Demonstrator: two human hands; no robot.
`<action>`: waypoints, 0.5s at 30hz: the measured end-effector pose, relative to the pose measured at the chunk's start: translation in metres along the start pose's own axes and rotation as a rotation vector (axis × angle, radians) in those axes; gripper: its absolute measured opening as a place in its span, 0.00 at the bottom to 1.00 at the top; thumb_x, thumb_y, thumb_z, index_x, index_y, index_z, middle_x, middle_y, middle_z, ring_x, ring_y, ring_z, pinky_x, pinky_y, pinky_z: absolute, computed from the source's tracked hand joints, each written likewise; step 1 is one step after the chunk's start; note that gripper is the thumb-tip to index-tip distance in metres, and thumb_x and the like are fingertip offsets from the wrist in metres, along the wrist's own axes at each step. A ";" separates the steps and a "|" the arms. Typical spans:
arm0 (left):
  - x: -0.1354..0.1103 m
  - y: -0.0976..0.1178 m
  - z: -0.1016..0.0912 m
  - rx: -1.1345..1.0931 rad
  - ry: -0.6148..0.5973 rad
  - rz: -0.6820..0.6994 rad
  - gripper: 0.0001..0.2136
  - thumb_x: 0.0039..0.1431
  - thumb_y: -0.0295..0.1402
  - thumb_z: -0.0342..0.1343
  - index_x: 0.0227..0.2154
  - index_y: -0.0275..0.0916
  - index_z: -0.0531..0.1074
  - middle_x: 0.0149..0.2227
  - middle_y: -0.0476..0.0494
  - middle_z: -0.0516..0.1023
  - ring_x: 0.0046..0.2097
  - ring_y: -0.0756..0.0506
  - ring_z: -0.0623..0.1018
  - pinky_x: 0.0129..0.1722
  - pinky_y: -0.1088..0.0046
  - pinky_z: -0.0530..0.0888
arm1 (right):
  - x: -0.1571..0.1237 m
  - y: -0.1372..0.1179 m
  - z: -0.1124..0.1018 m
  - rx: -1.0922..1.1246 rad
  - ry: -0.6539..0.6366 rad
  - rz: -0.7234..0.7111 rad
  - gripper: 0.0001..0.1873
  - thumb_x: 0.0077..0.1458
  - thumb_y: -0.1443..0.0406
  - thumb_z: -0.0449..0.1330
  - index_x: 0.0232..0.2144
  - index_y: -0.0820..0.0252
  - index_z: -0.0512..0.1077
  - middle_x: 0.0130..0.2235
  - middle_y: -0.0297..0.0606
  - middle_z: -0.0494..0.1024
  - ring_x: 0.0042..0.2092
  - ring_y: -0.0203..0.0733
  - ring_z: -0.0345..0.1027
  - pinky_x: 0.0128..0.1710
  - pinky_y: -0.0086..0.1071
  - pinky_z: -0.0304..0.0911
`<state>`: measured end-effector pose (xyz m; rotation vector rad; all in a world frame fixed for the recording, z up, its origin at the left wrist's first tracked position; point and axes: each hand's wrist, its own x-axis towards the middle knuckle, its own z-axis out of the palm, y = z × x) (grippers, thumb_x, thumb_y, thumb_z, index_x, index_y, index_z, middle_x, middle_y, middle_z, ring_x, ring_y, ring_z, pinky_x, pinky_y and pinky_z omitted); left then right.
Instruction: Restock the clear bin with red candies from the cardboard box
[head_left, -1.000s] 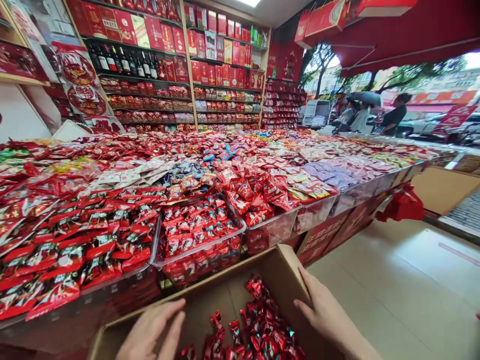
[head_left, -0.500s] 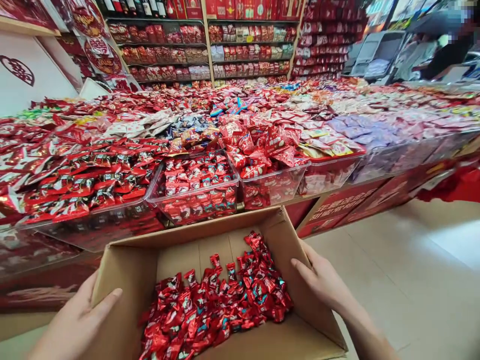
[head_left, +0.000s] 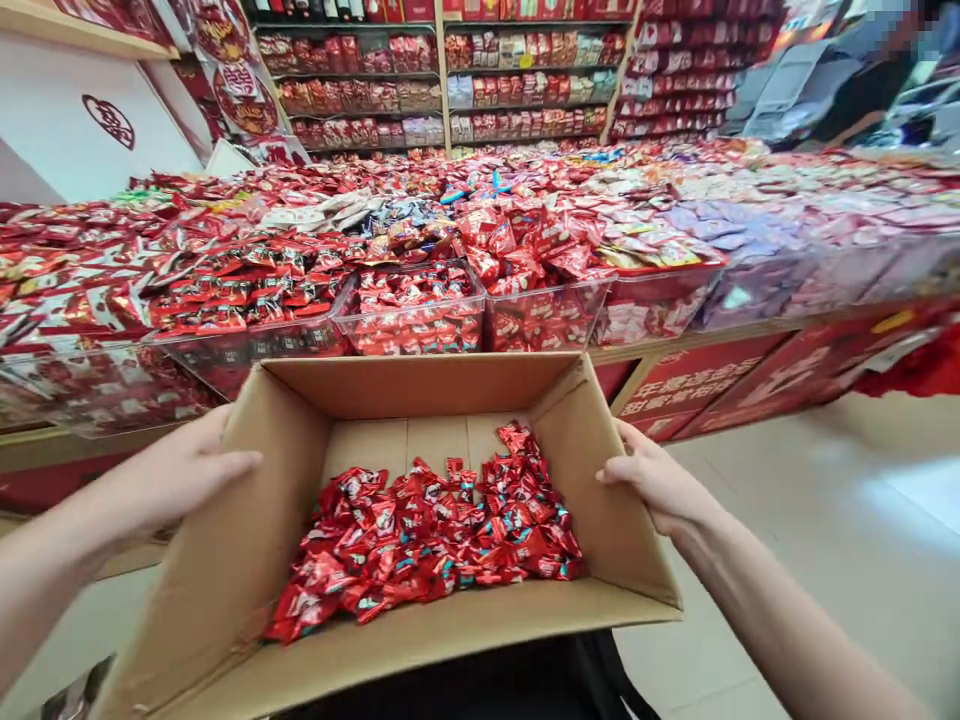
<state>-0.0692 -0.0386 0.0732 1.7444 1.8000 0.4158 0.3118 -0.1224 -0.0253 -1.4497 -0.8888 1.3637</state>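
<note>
Between my hands is an open cardboard box (head_left: 420, 388), tilted so that its inside faces me. Red wrapped candies (head_left: 442, 530) lie in a loose heap over part of its bottom. My left hand (head_left: 199, 465) grips the left wall, thumb inside and fingers hidden behind it. On the right wall, my right hand (head_left: 649, 475) is closed the same way, its thumb over the edge. Just beyond the box's far edge stands a clear plastic bin (head_left: 411, 325) with similar red wrapped candies in it.
Neighbouring bins hold red packets (head_left: 544, 245), black-and-red packets (head_left: 259, 285) and pale purple packets (head_left: 750, 240). Stocked shelves (head_left: 442, 90) line the back. A white panel (head_left: 45, 110) stands at left. Tiled floor (head_left: 810, 510) shows at right, and a person (head_left: 862, 95) is at the far right.
The box, with both hands on it, has moved away from me towards the bins, and more of its near side shows. The view has shifted, and the candies remain heaped inside.
</note>
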 end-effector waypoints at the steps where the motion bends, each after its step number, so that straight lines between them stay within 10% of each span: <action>1: -0.001 -0.005 -0.006 -0.085 0.031 -0.050 0.16 0.51 0.35 0.44 0.33 0.26 0.68 0.29 0.59 0.78 0.32 0.50 0.77 0.38 0.71 0.69 | -0.009 -0.005 0.008 -0.002 -0.021 -0.018 0.38 0.29 0.72 0.49 0.50 0.59 0.55 0.42 0.39 0.71 0.34 0.43 0.68 0.25 0.31 0.65; 6: -0.009 -0.031 -0.015 -0.302 -0.038 -0.139 0.11 0.44 0.32 0.53 0.31 0.29 0.69 0.27 0.57 0.79 0.32 0.46 0.77 0.31 0.69 0.73 | -0.052 -0.015 0.030 -0.005 0.015 0.002 0.40 0.27 0.72 0.47 0.50 0.58 0.54 0.45 0.40 0.69 0.35 0.43 0.67 0.25 0.32 0.65; 11: -0.006 -0.053 0.001 -0.272 -0.146 0.074 0.12 0.45 0.25 0.49 0.35 0.33 0.69 0.33 0.55 0.79 0.45 0.45 0.72 0.41 0.71 0.71 | -0.074 -0.007 0.027 0.010 0.088 0.009 0.43 0.27 0.73 0.46 0.53 0.54 0.51 0.47 0.39 0.67 0.35 0.42 0.67 0.26 0.32 0.64; 15: -0.003 -0.073 0.007 0.016 0.267 0.303 0.12 0.45 0.25 0.53 0.36 0.35 0.71 0.31 0.53 0.80 0.38 0.45 0.76 0.34 0.75 0.74 | -0.072 -0.004 0.030 0.037 0.061 -0.032 0.43 0.29 0.73 0.46 0.54 0.53 0.49 0.45 0.37 0.68 0.35 0.41 0.67 0.28 0.33 0.64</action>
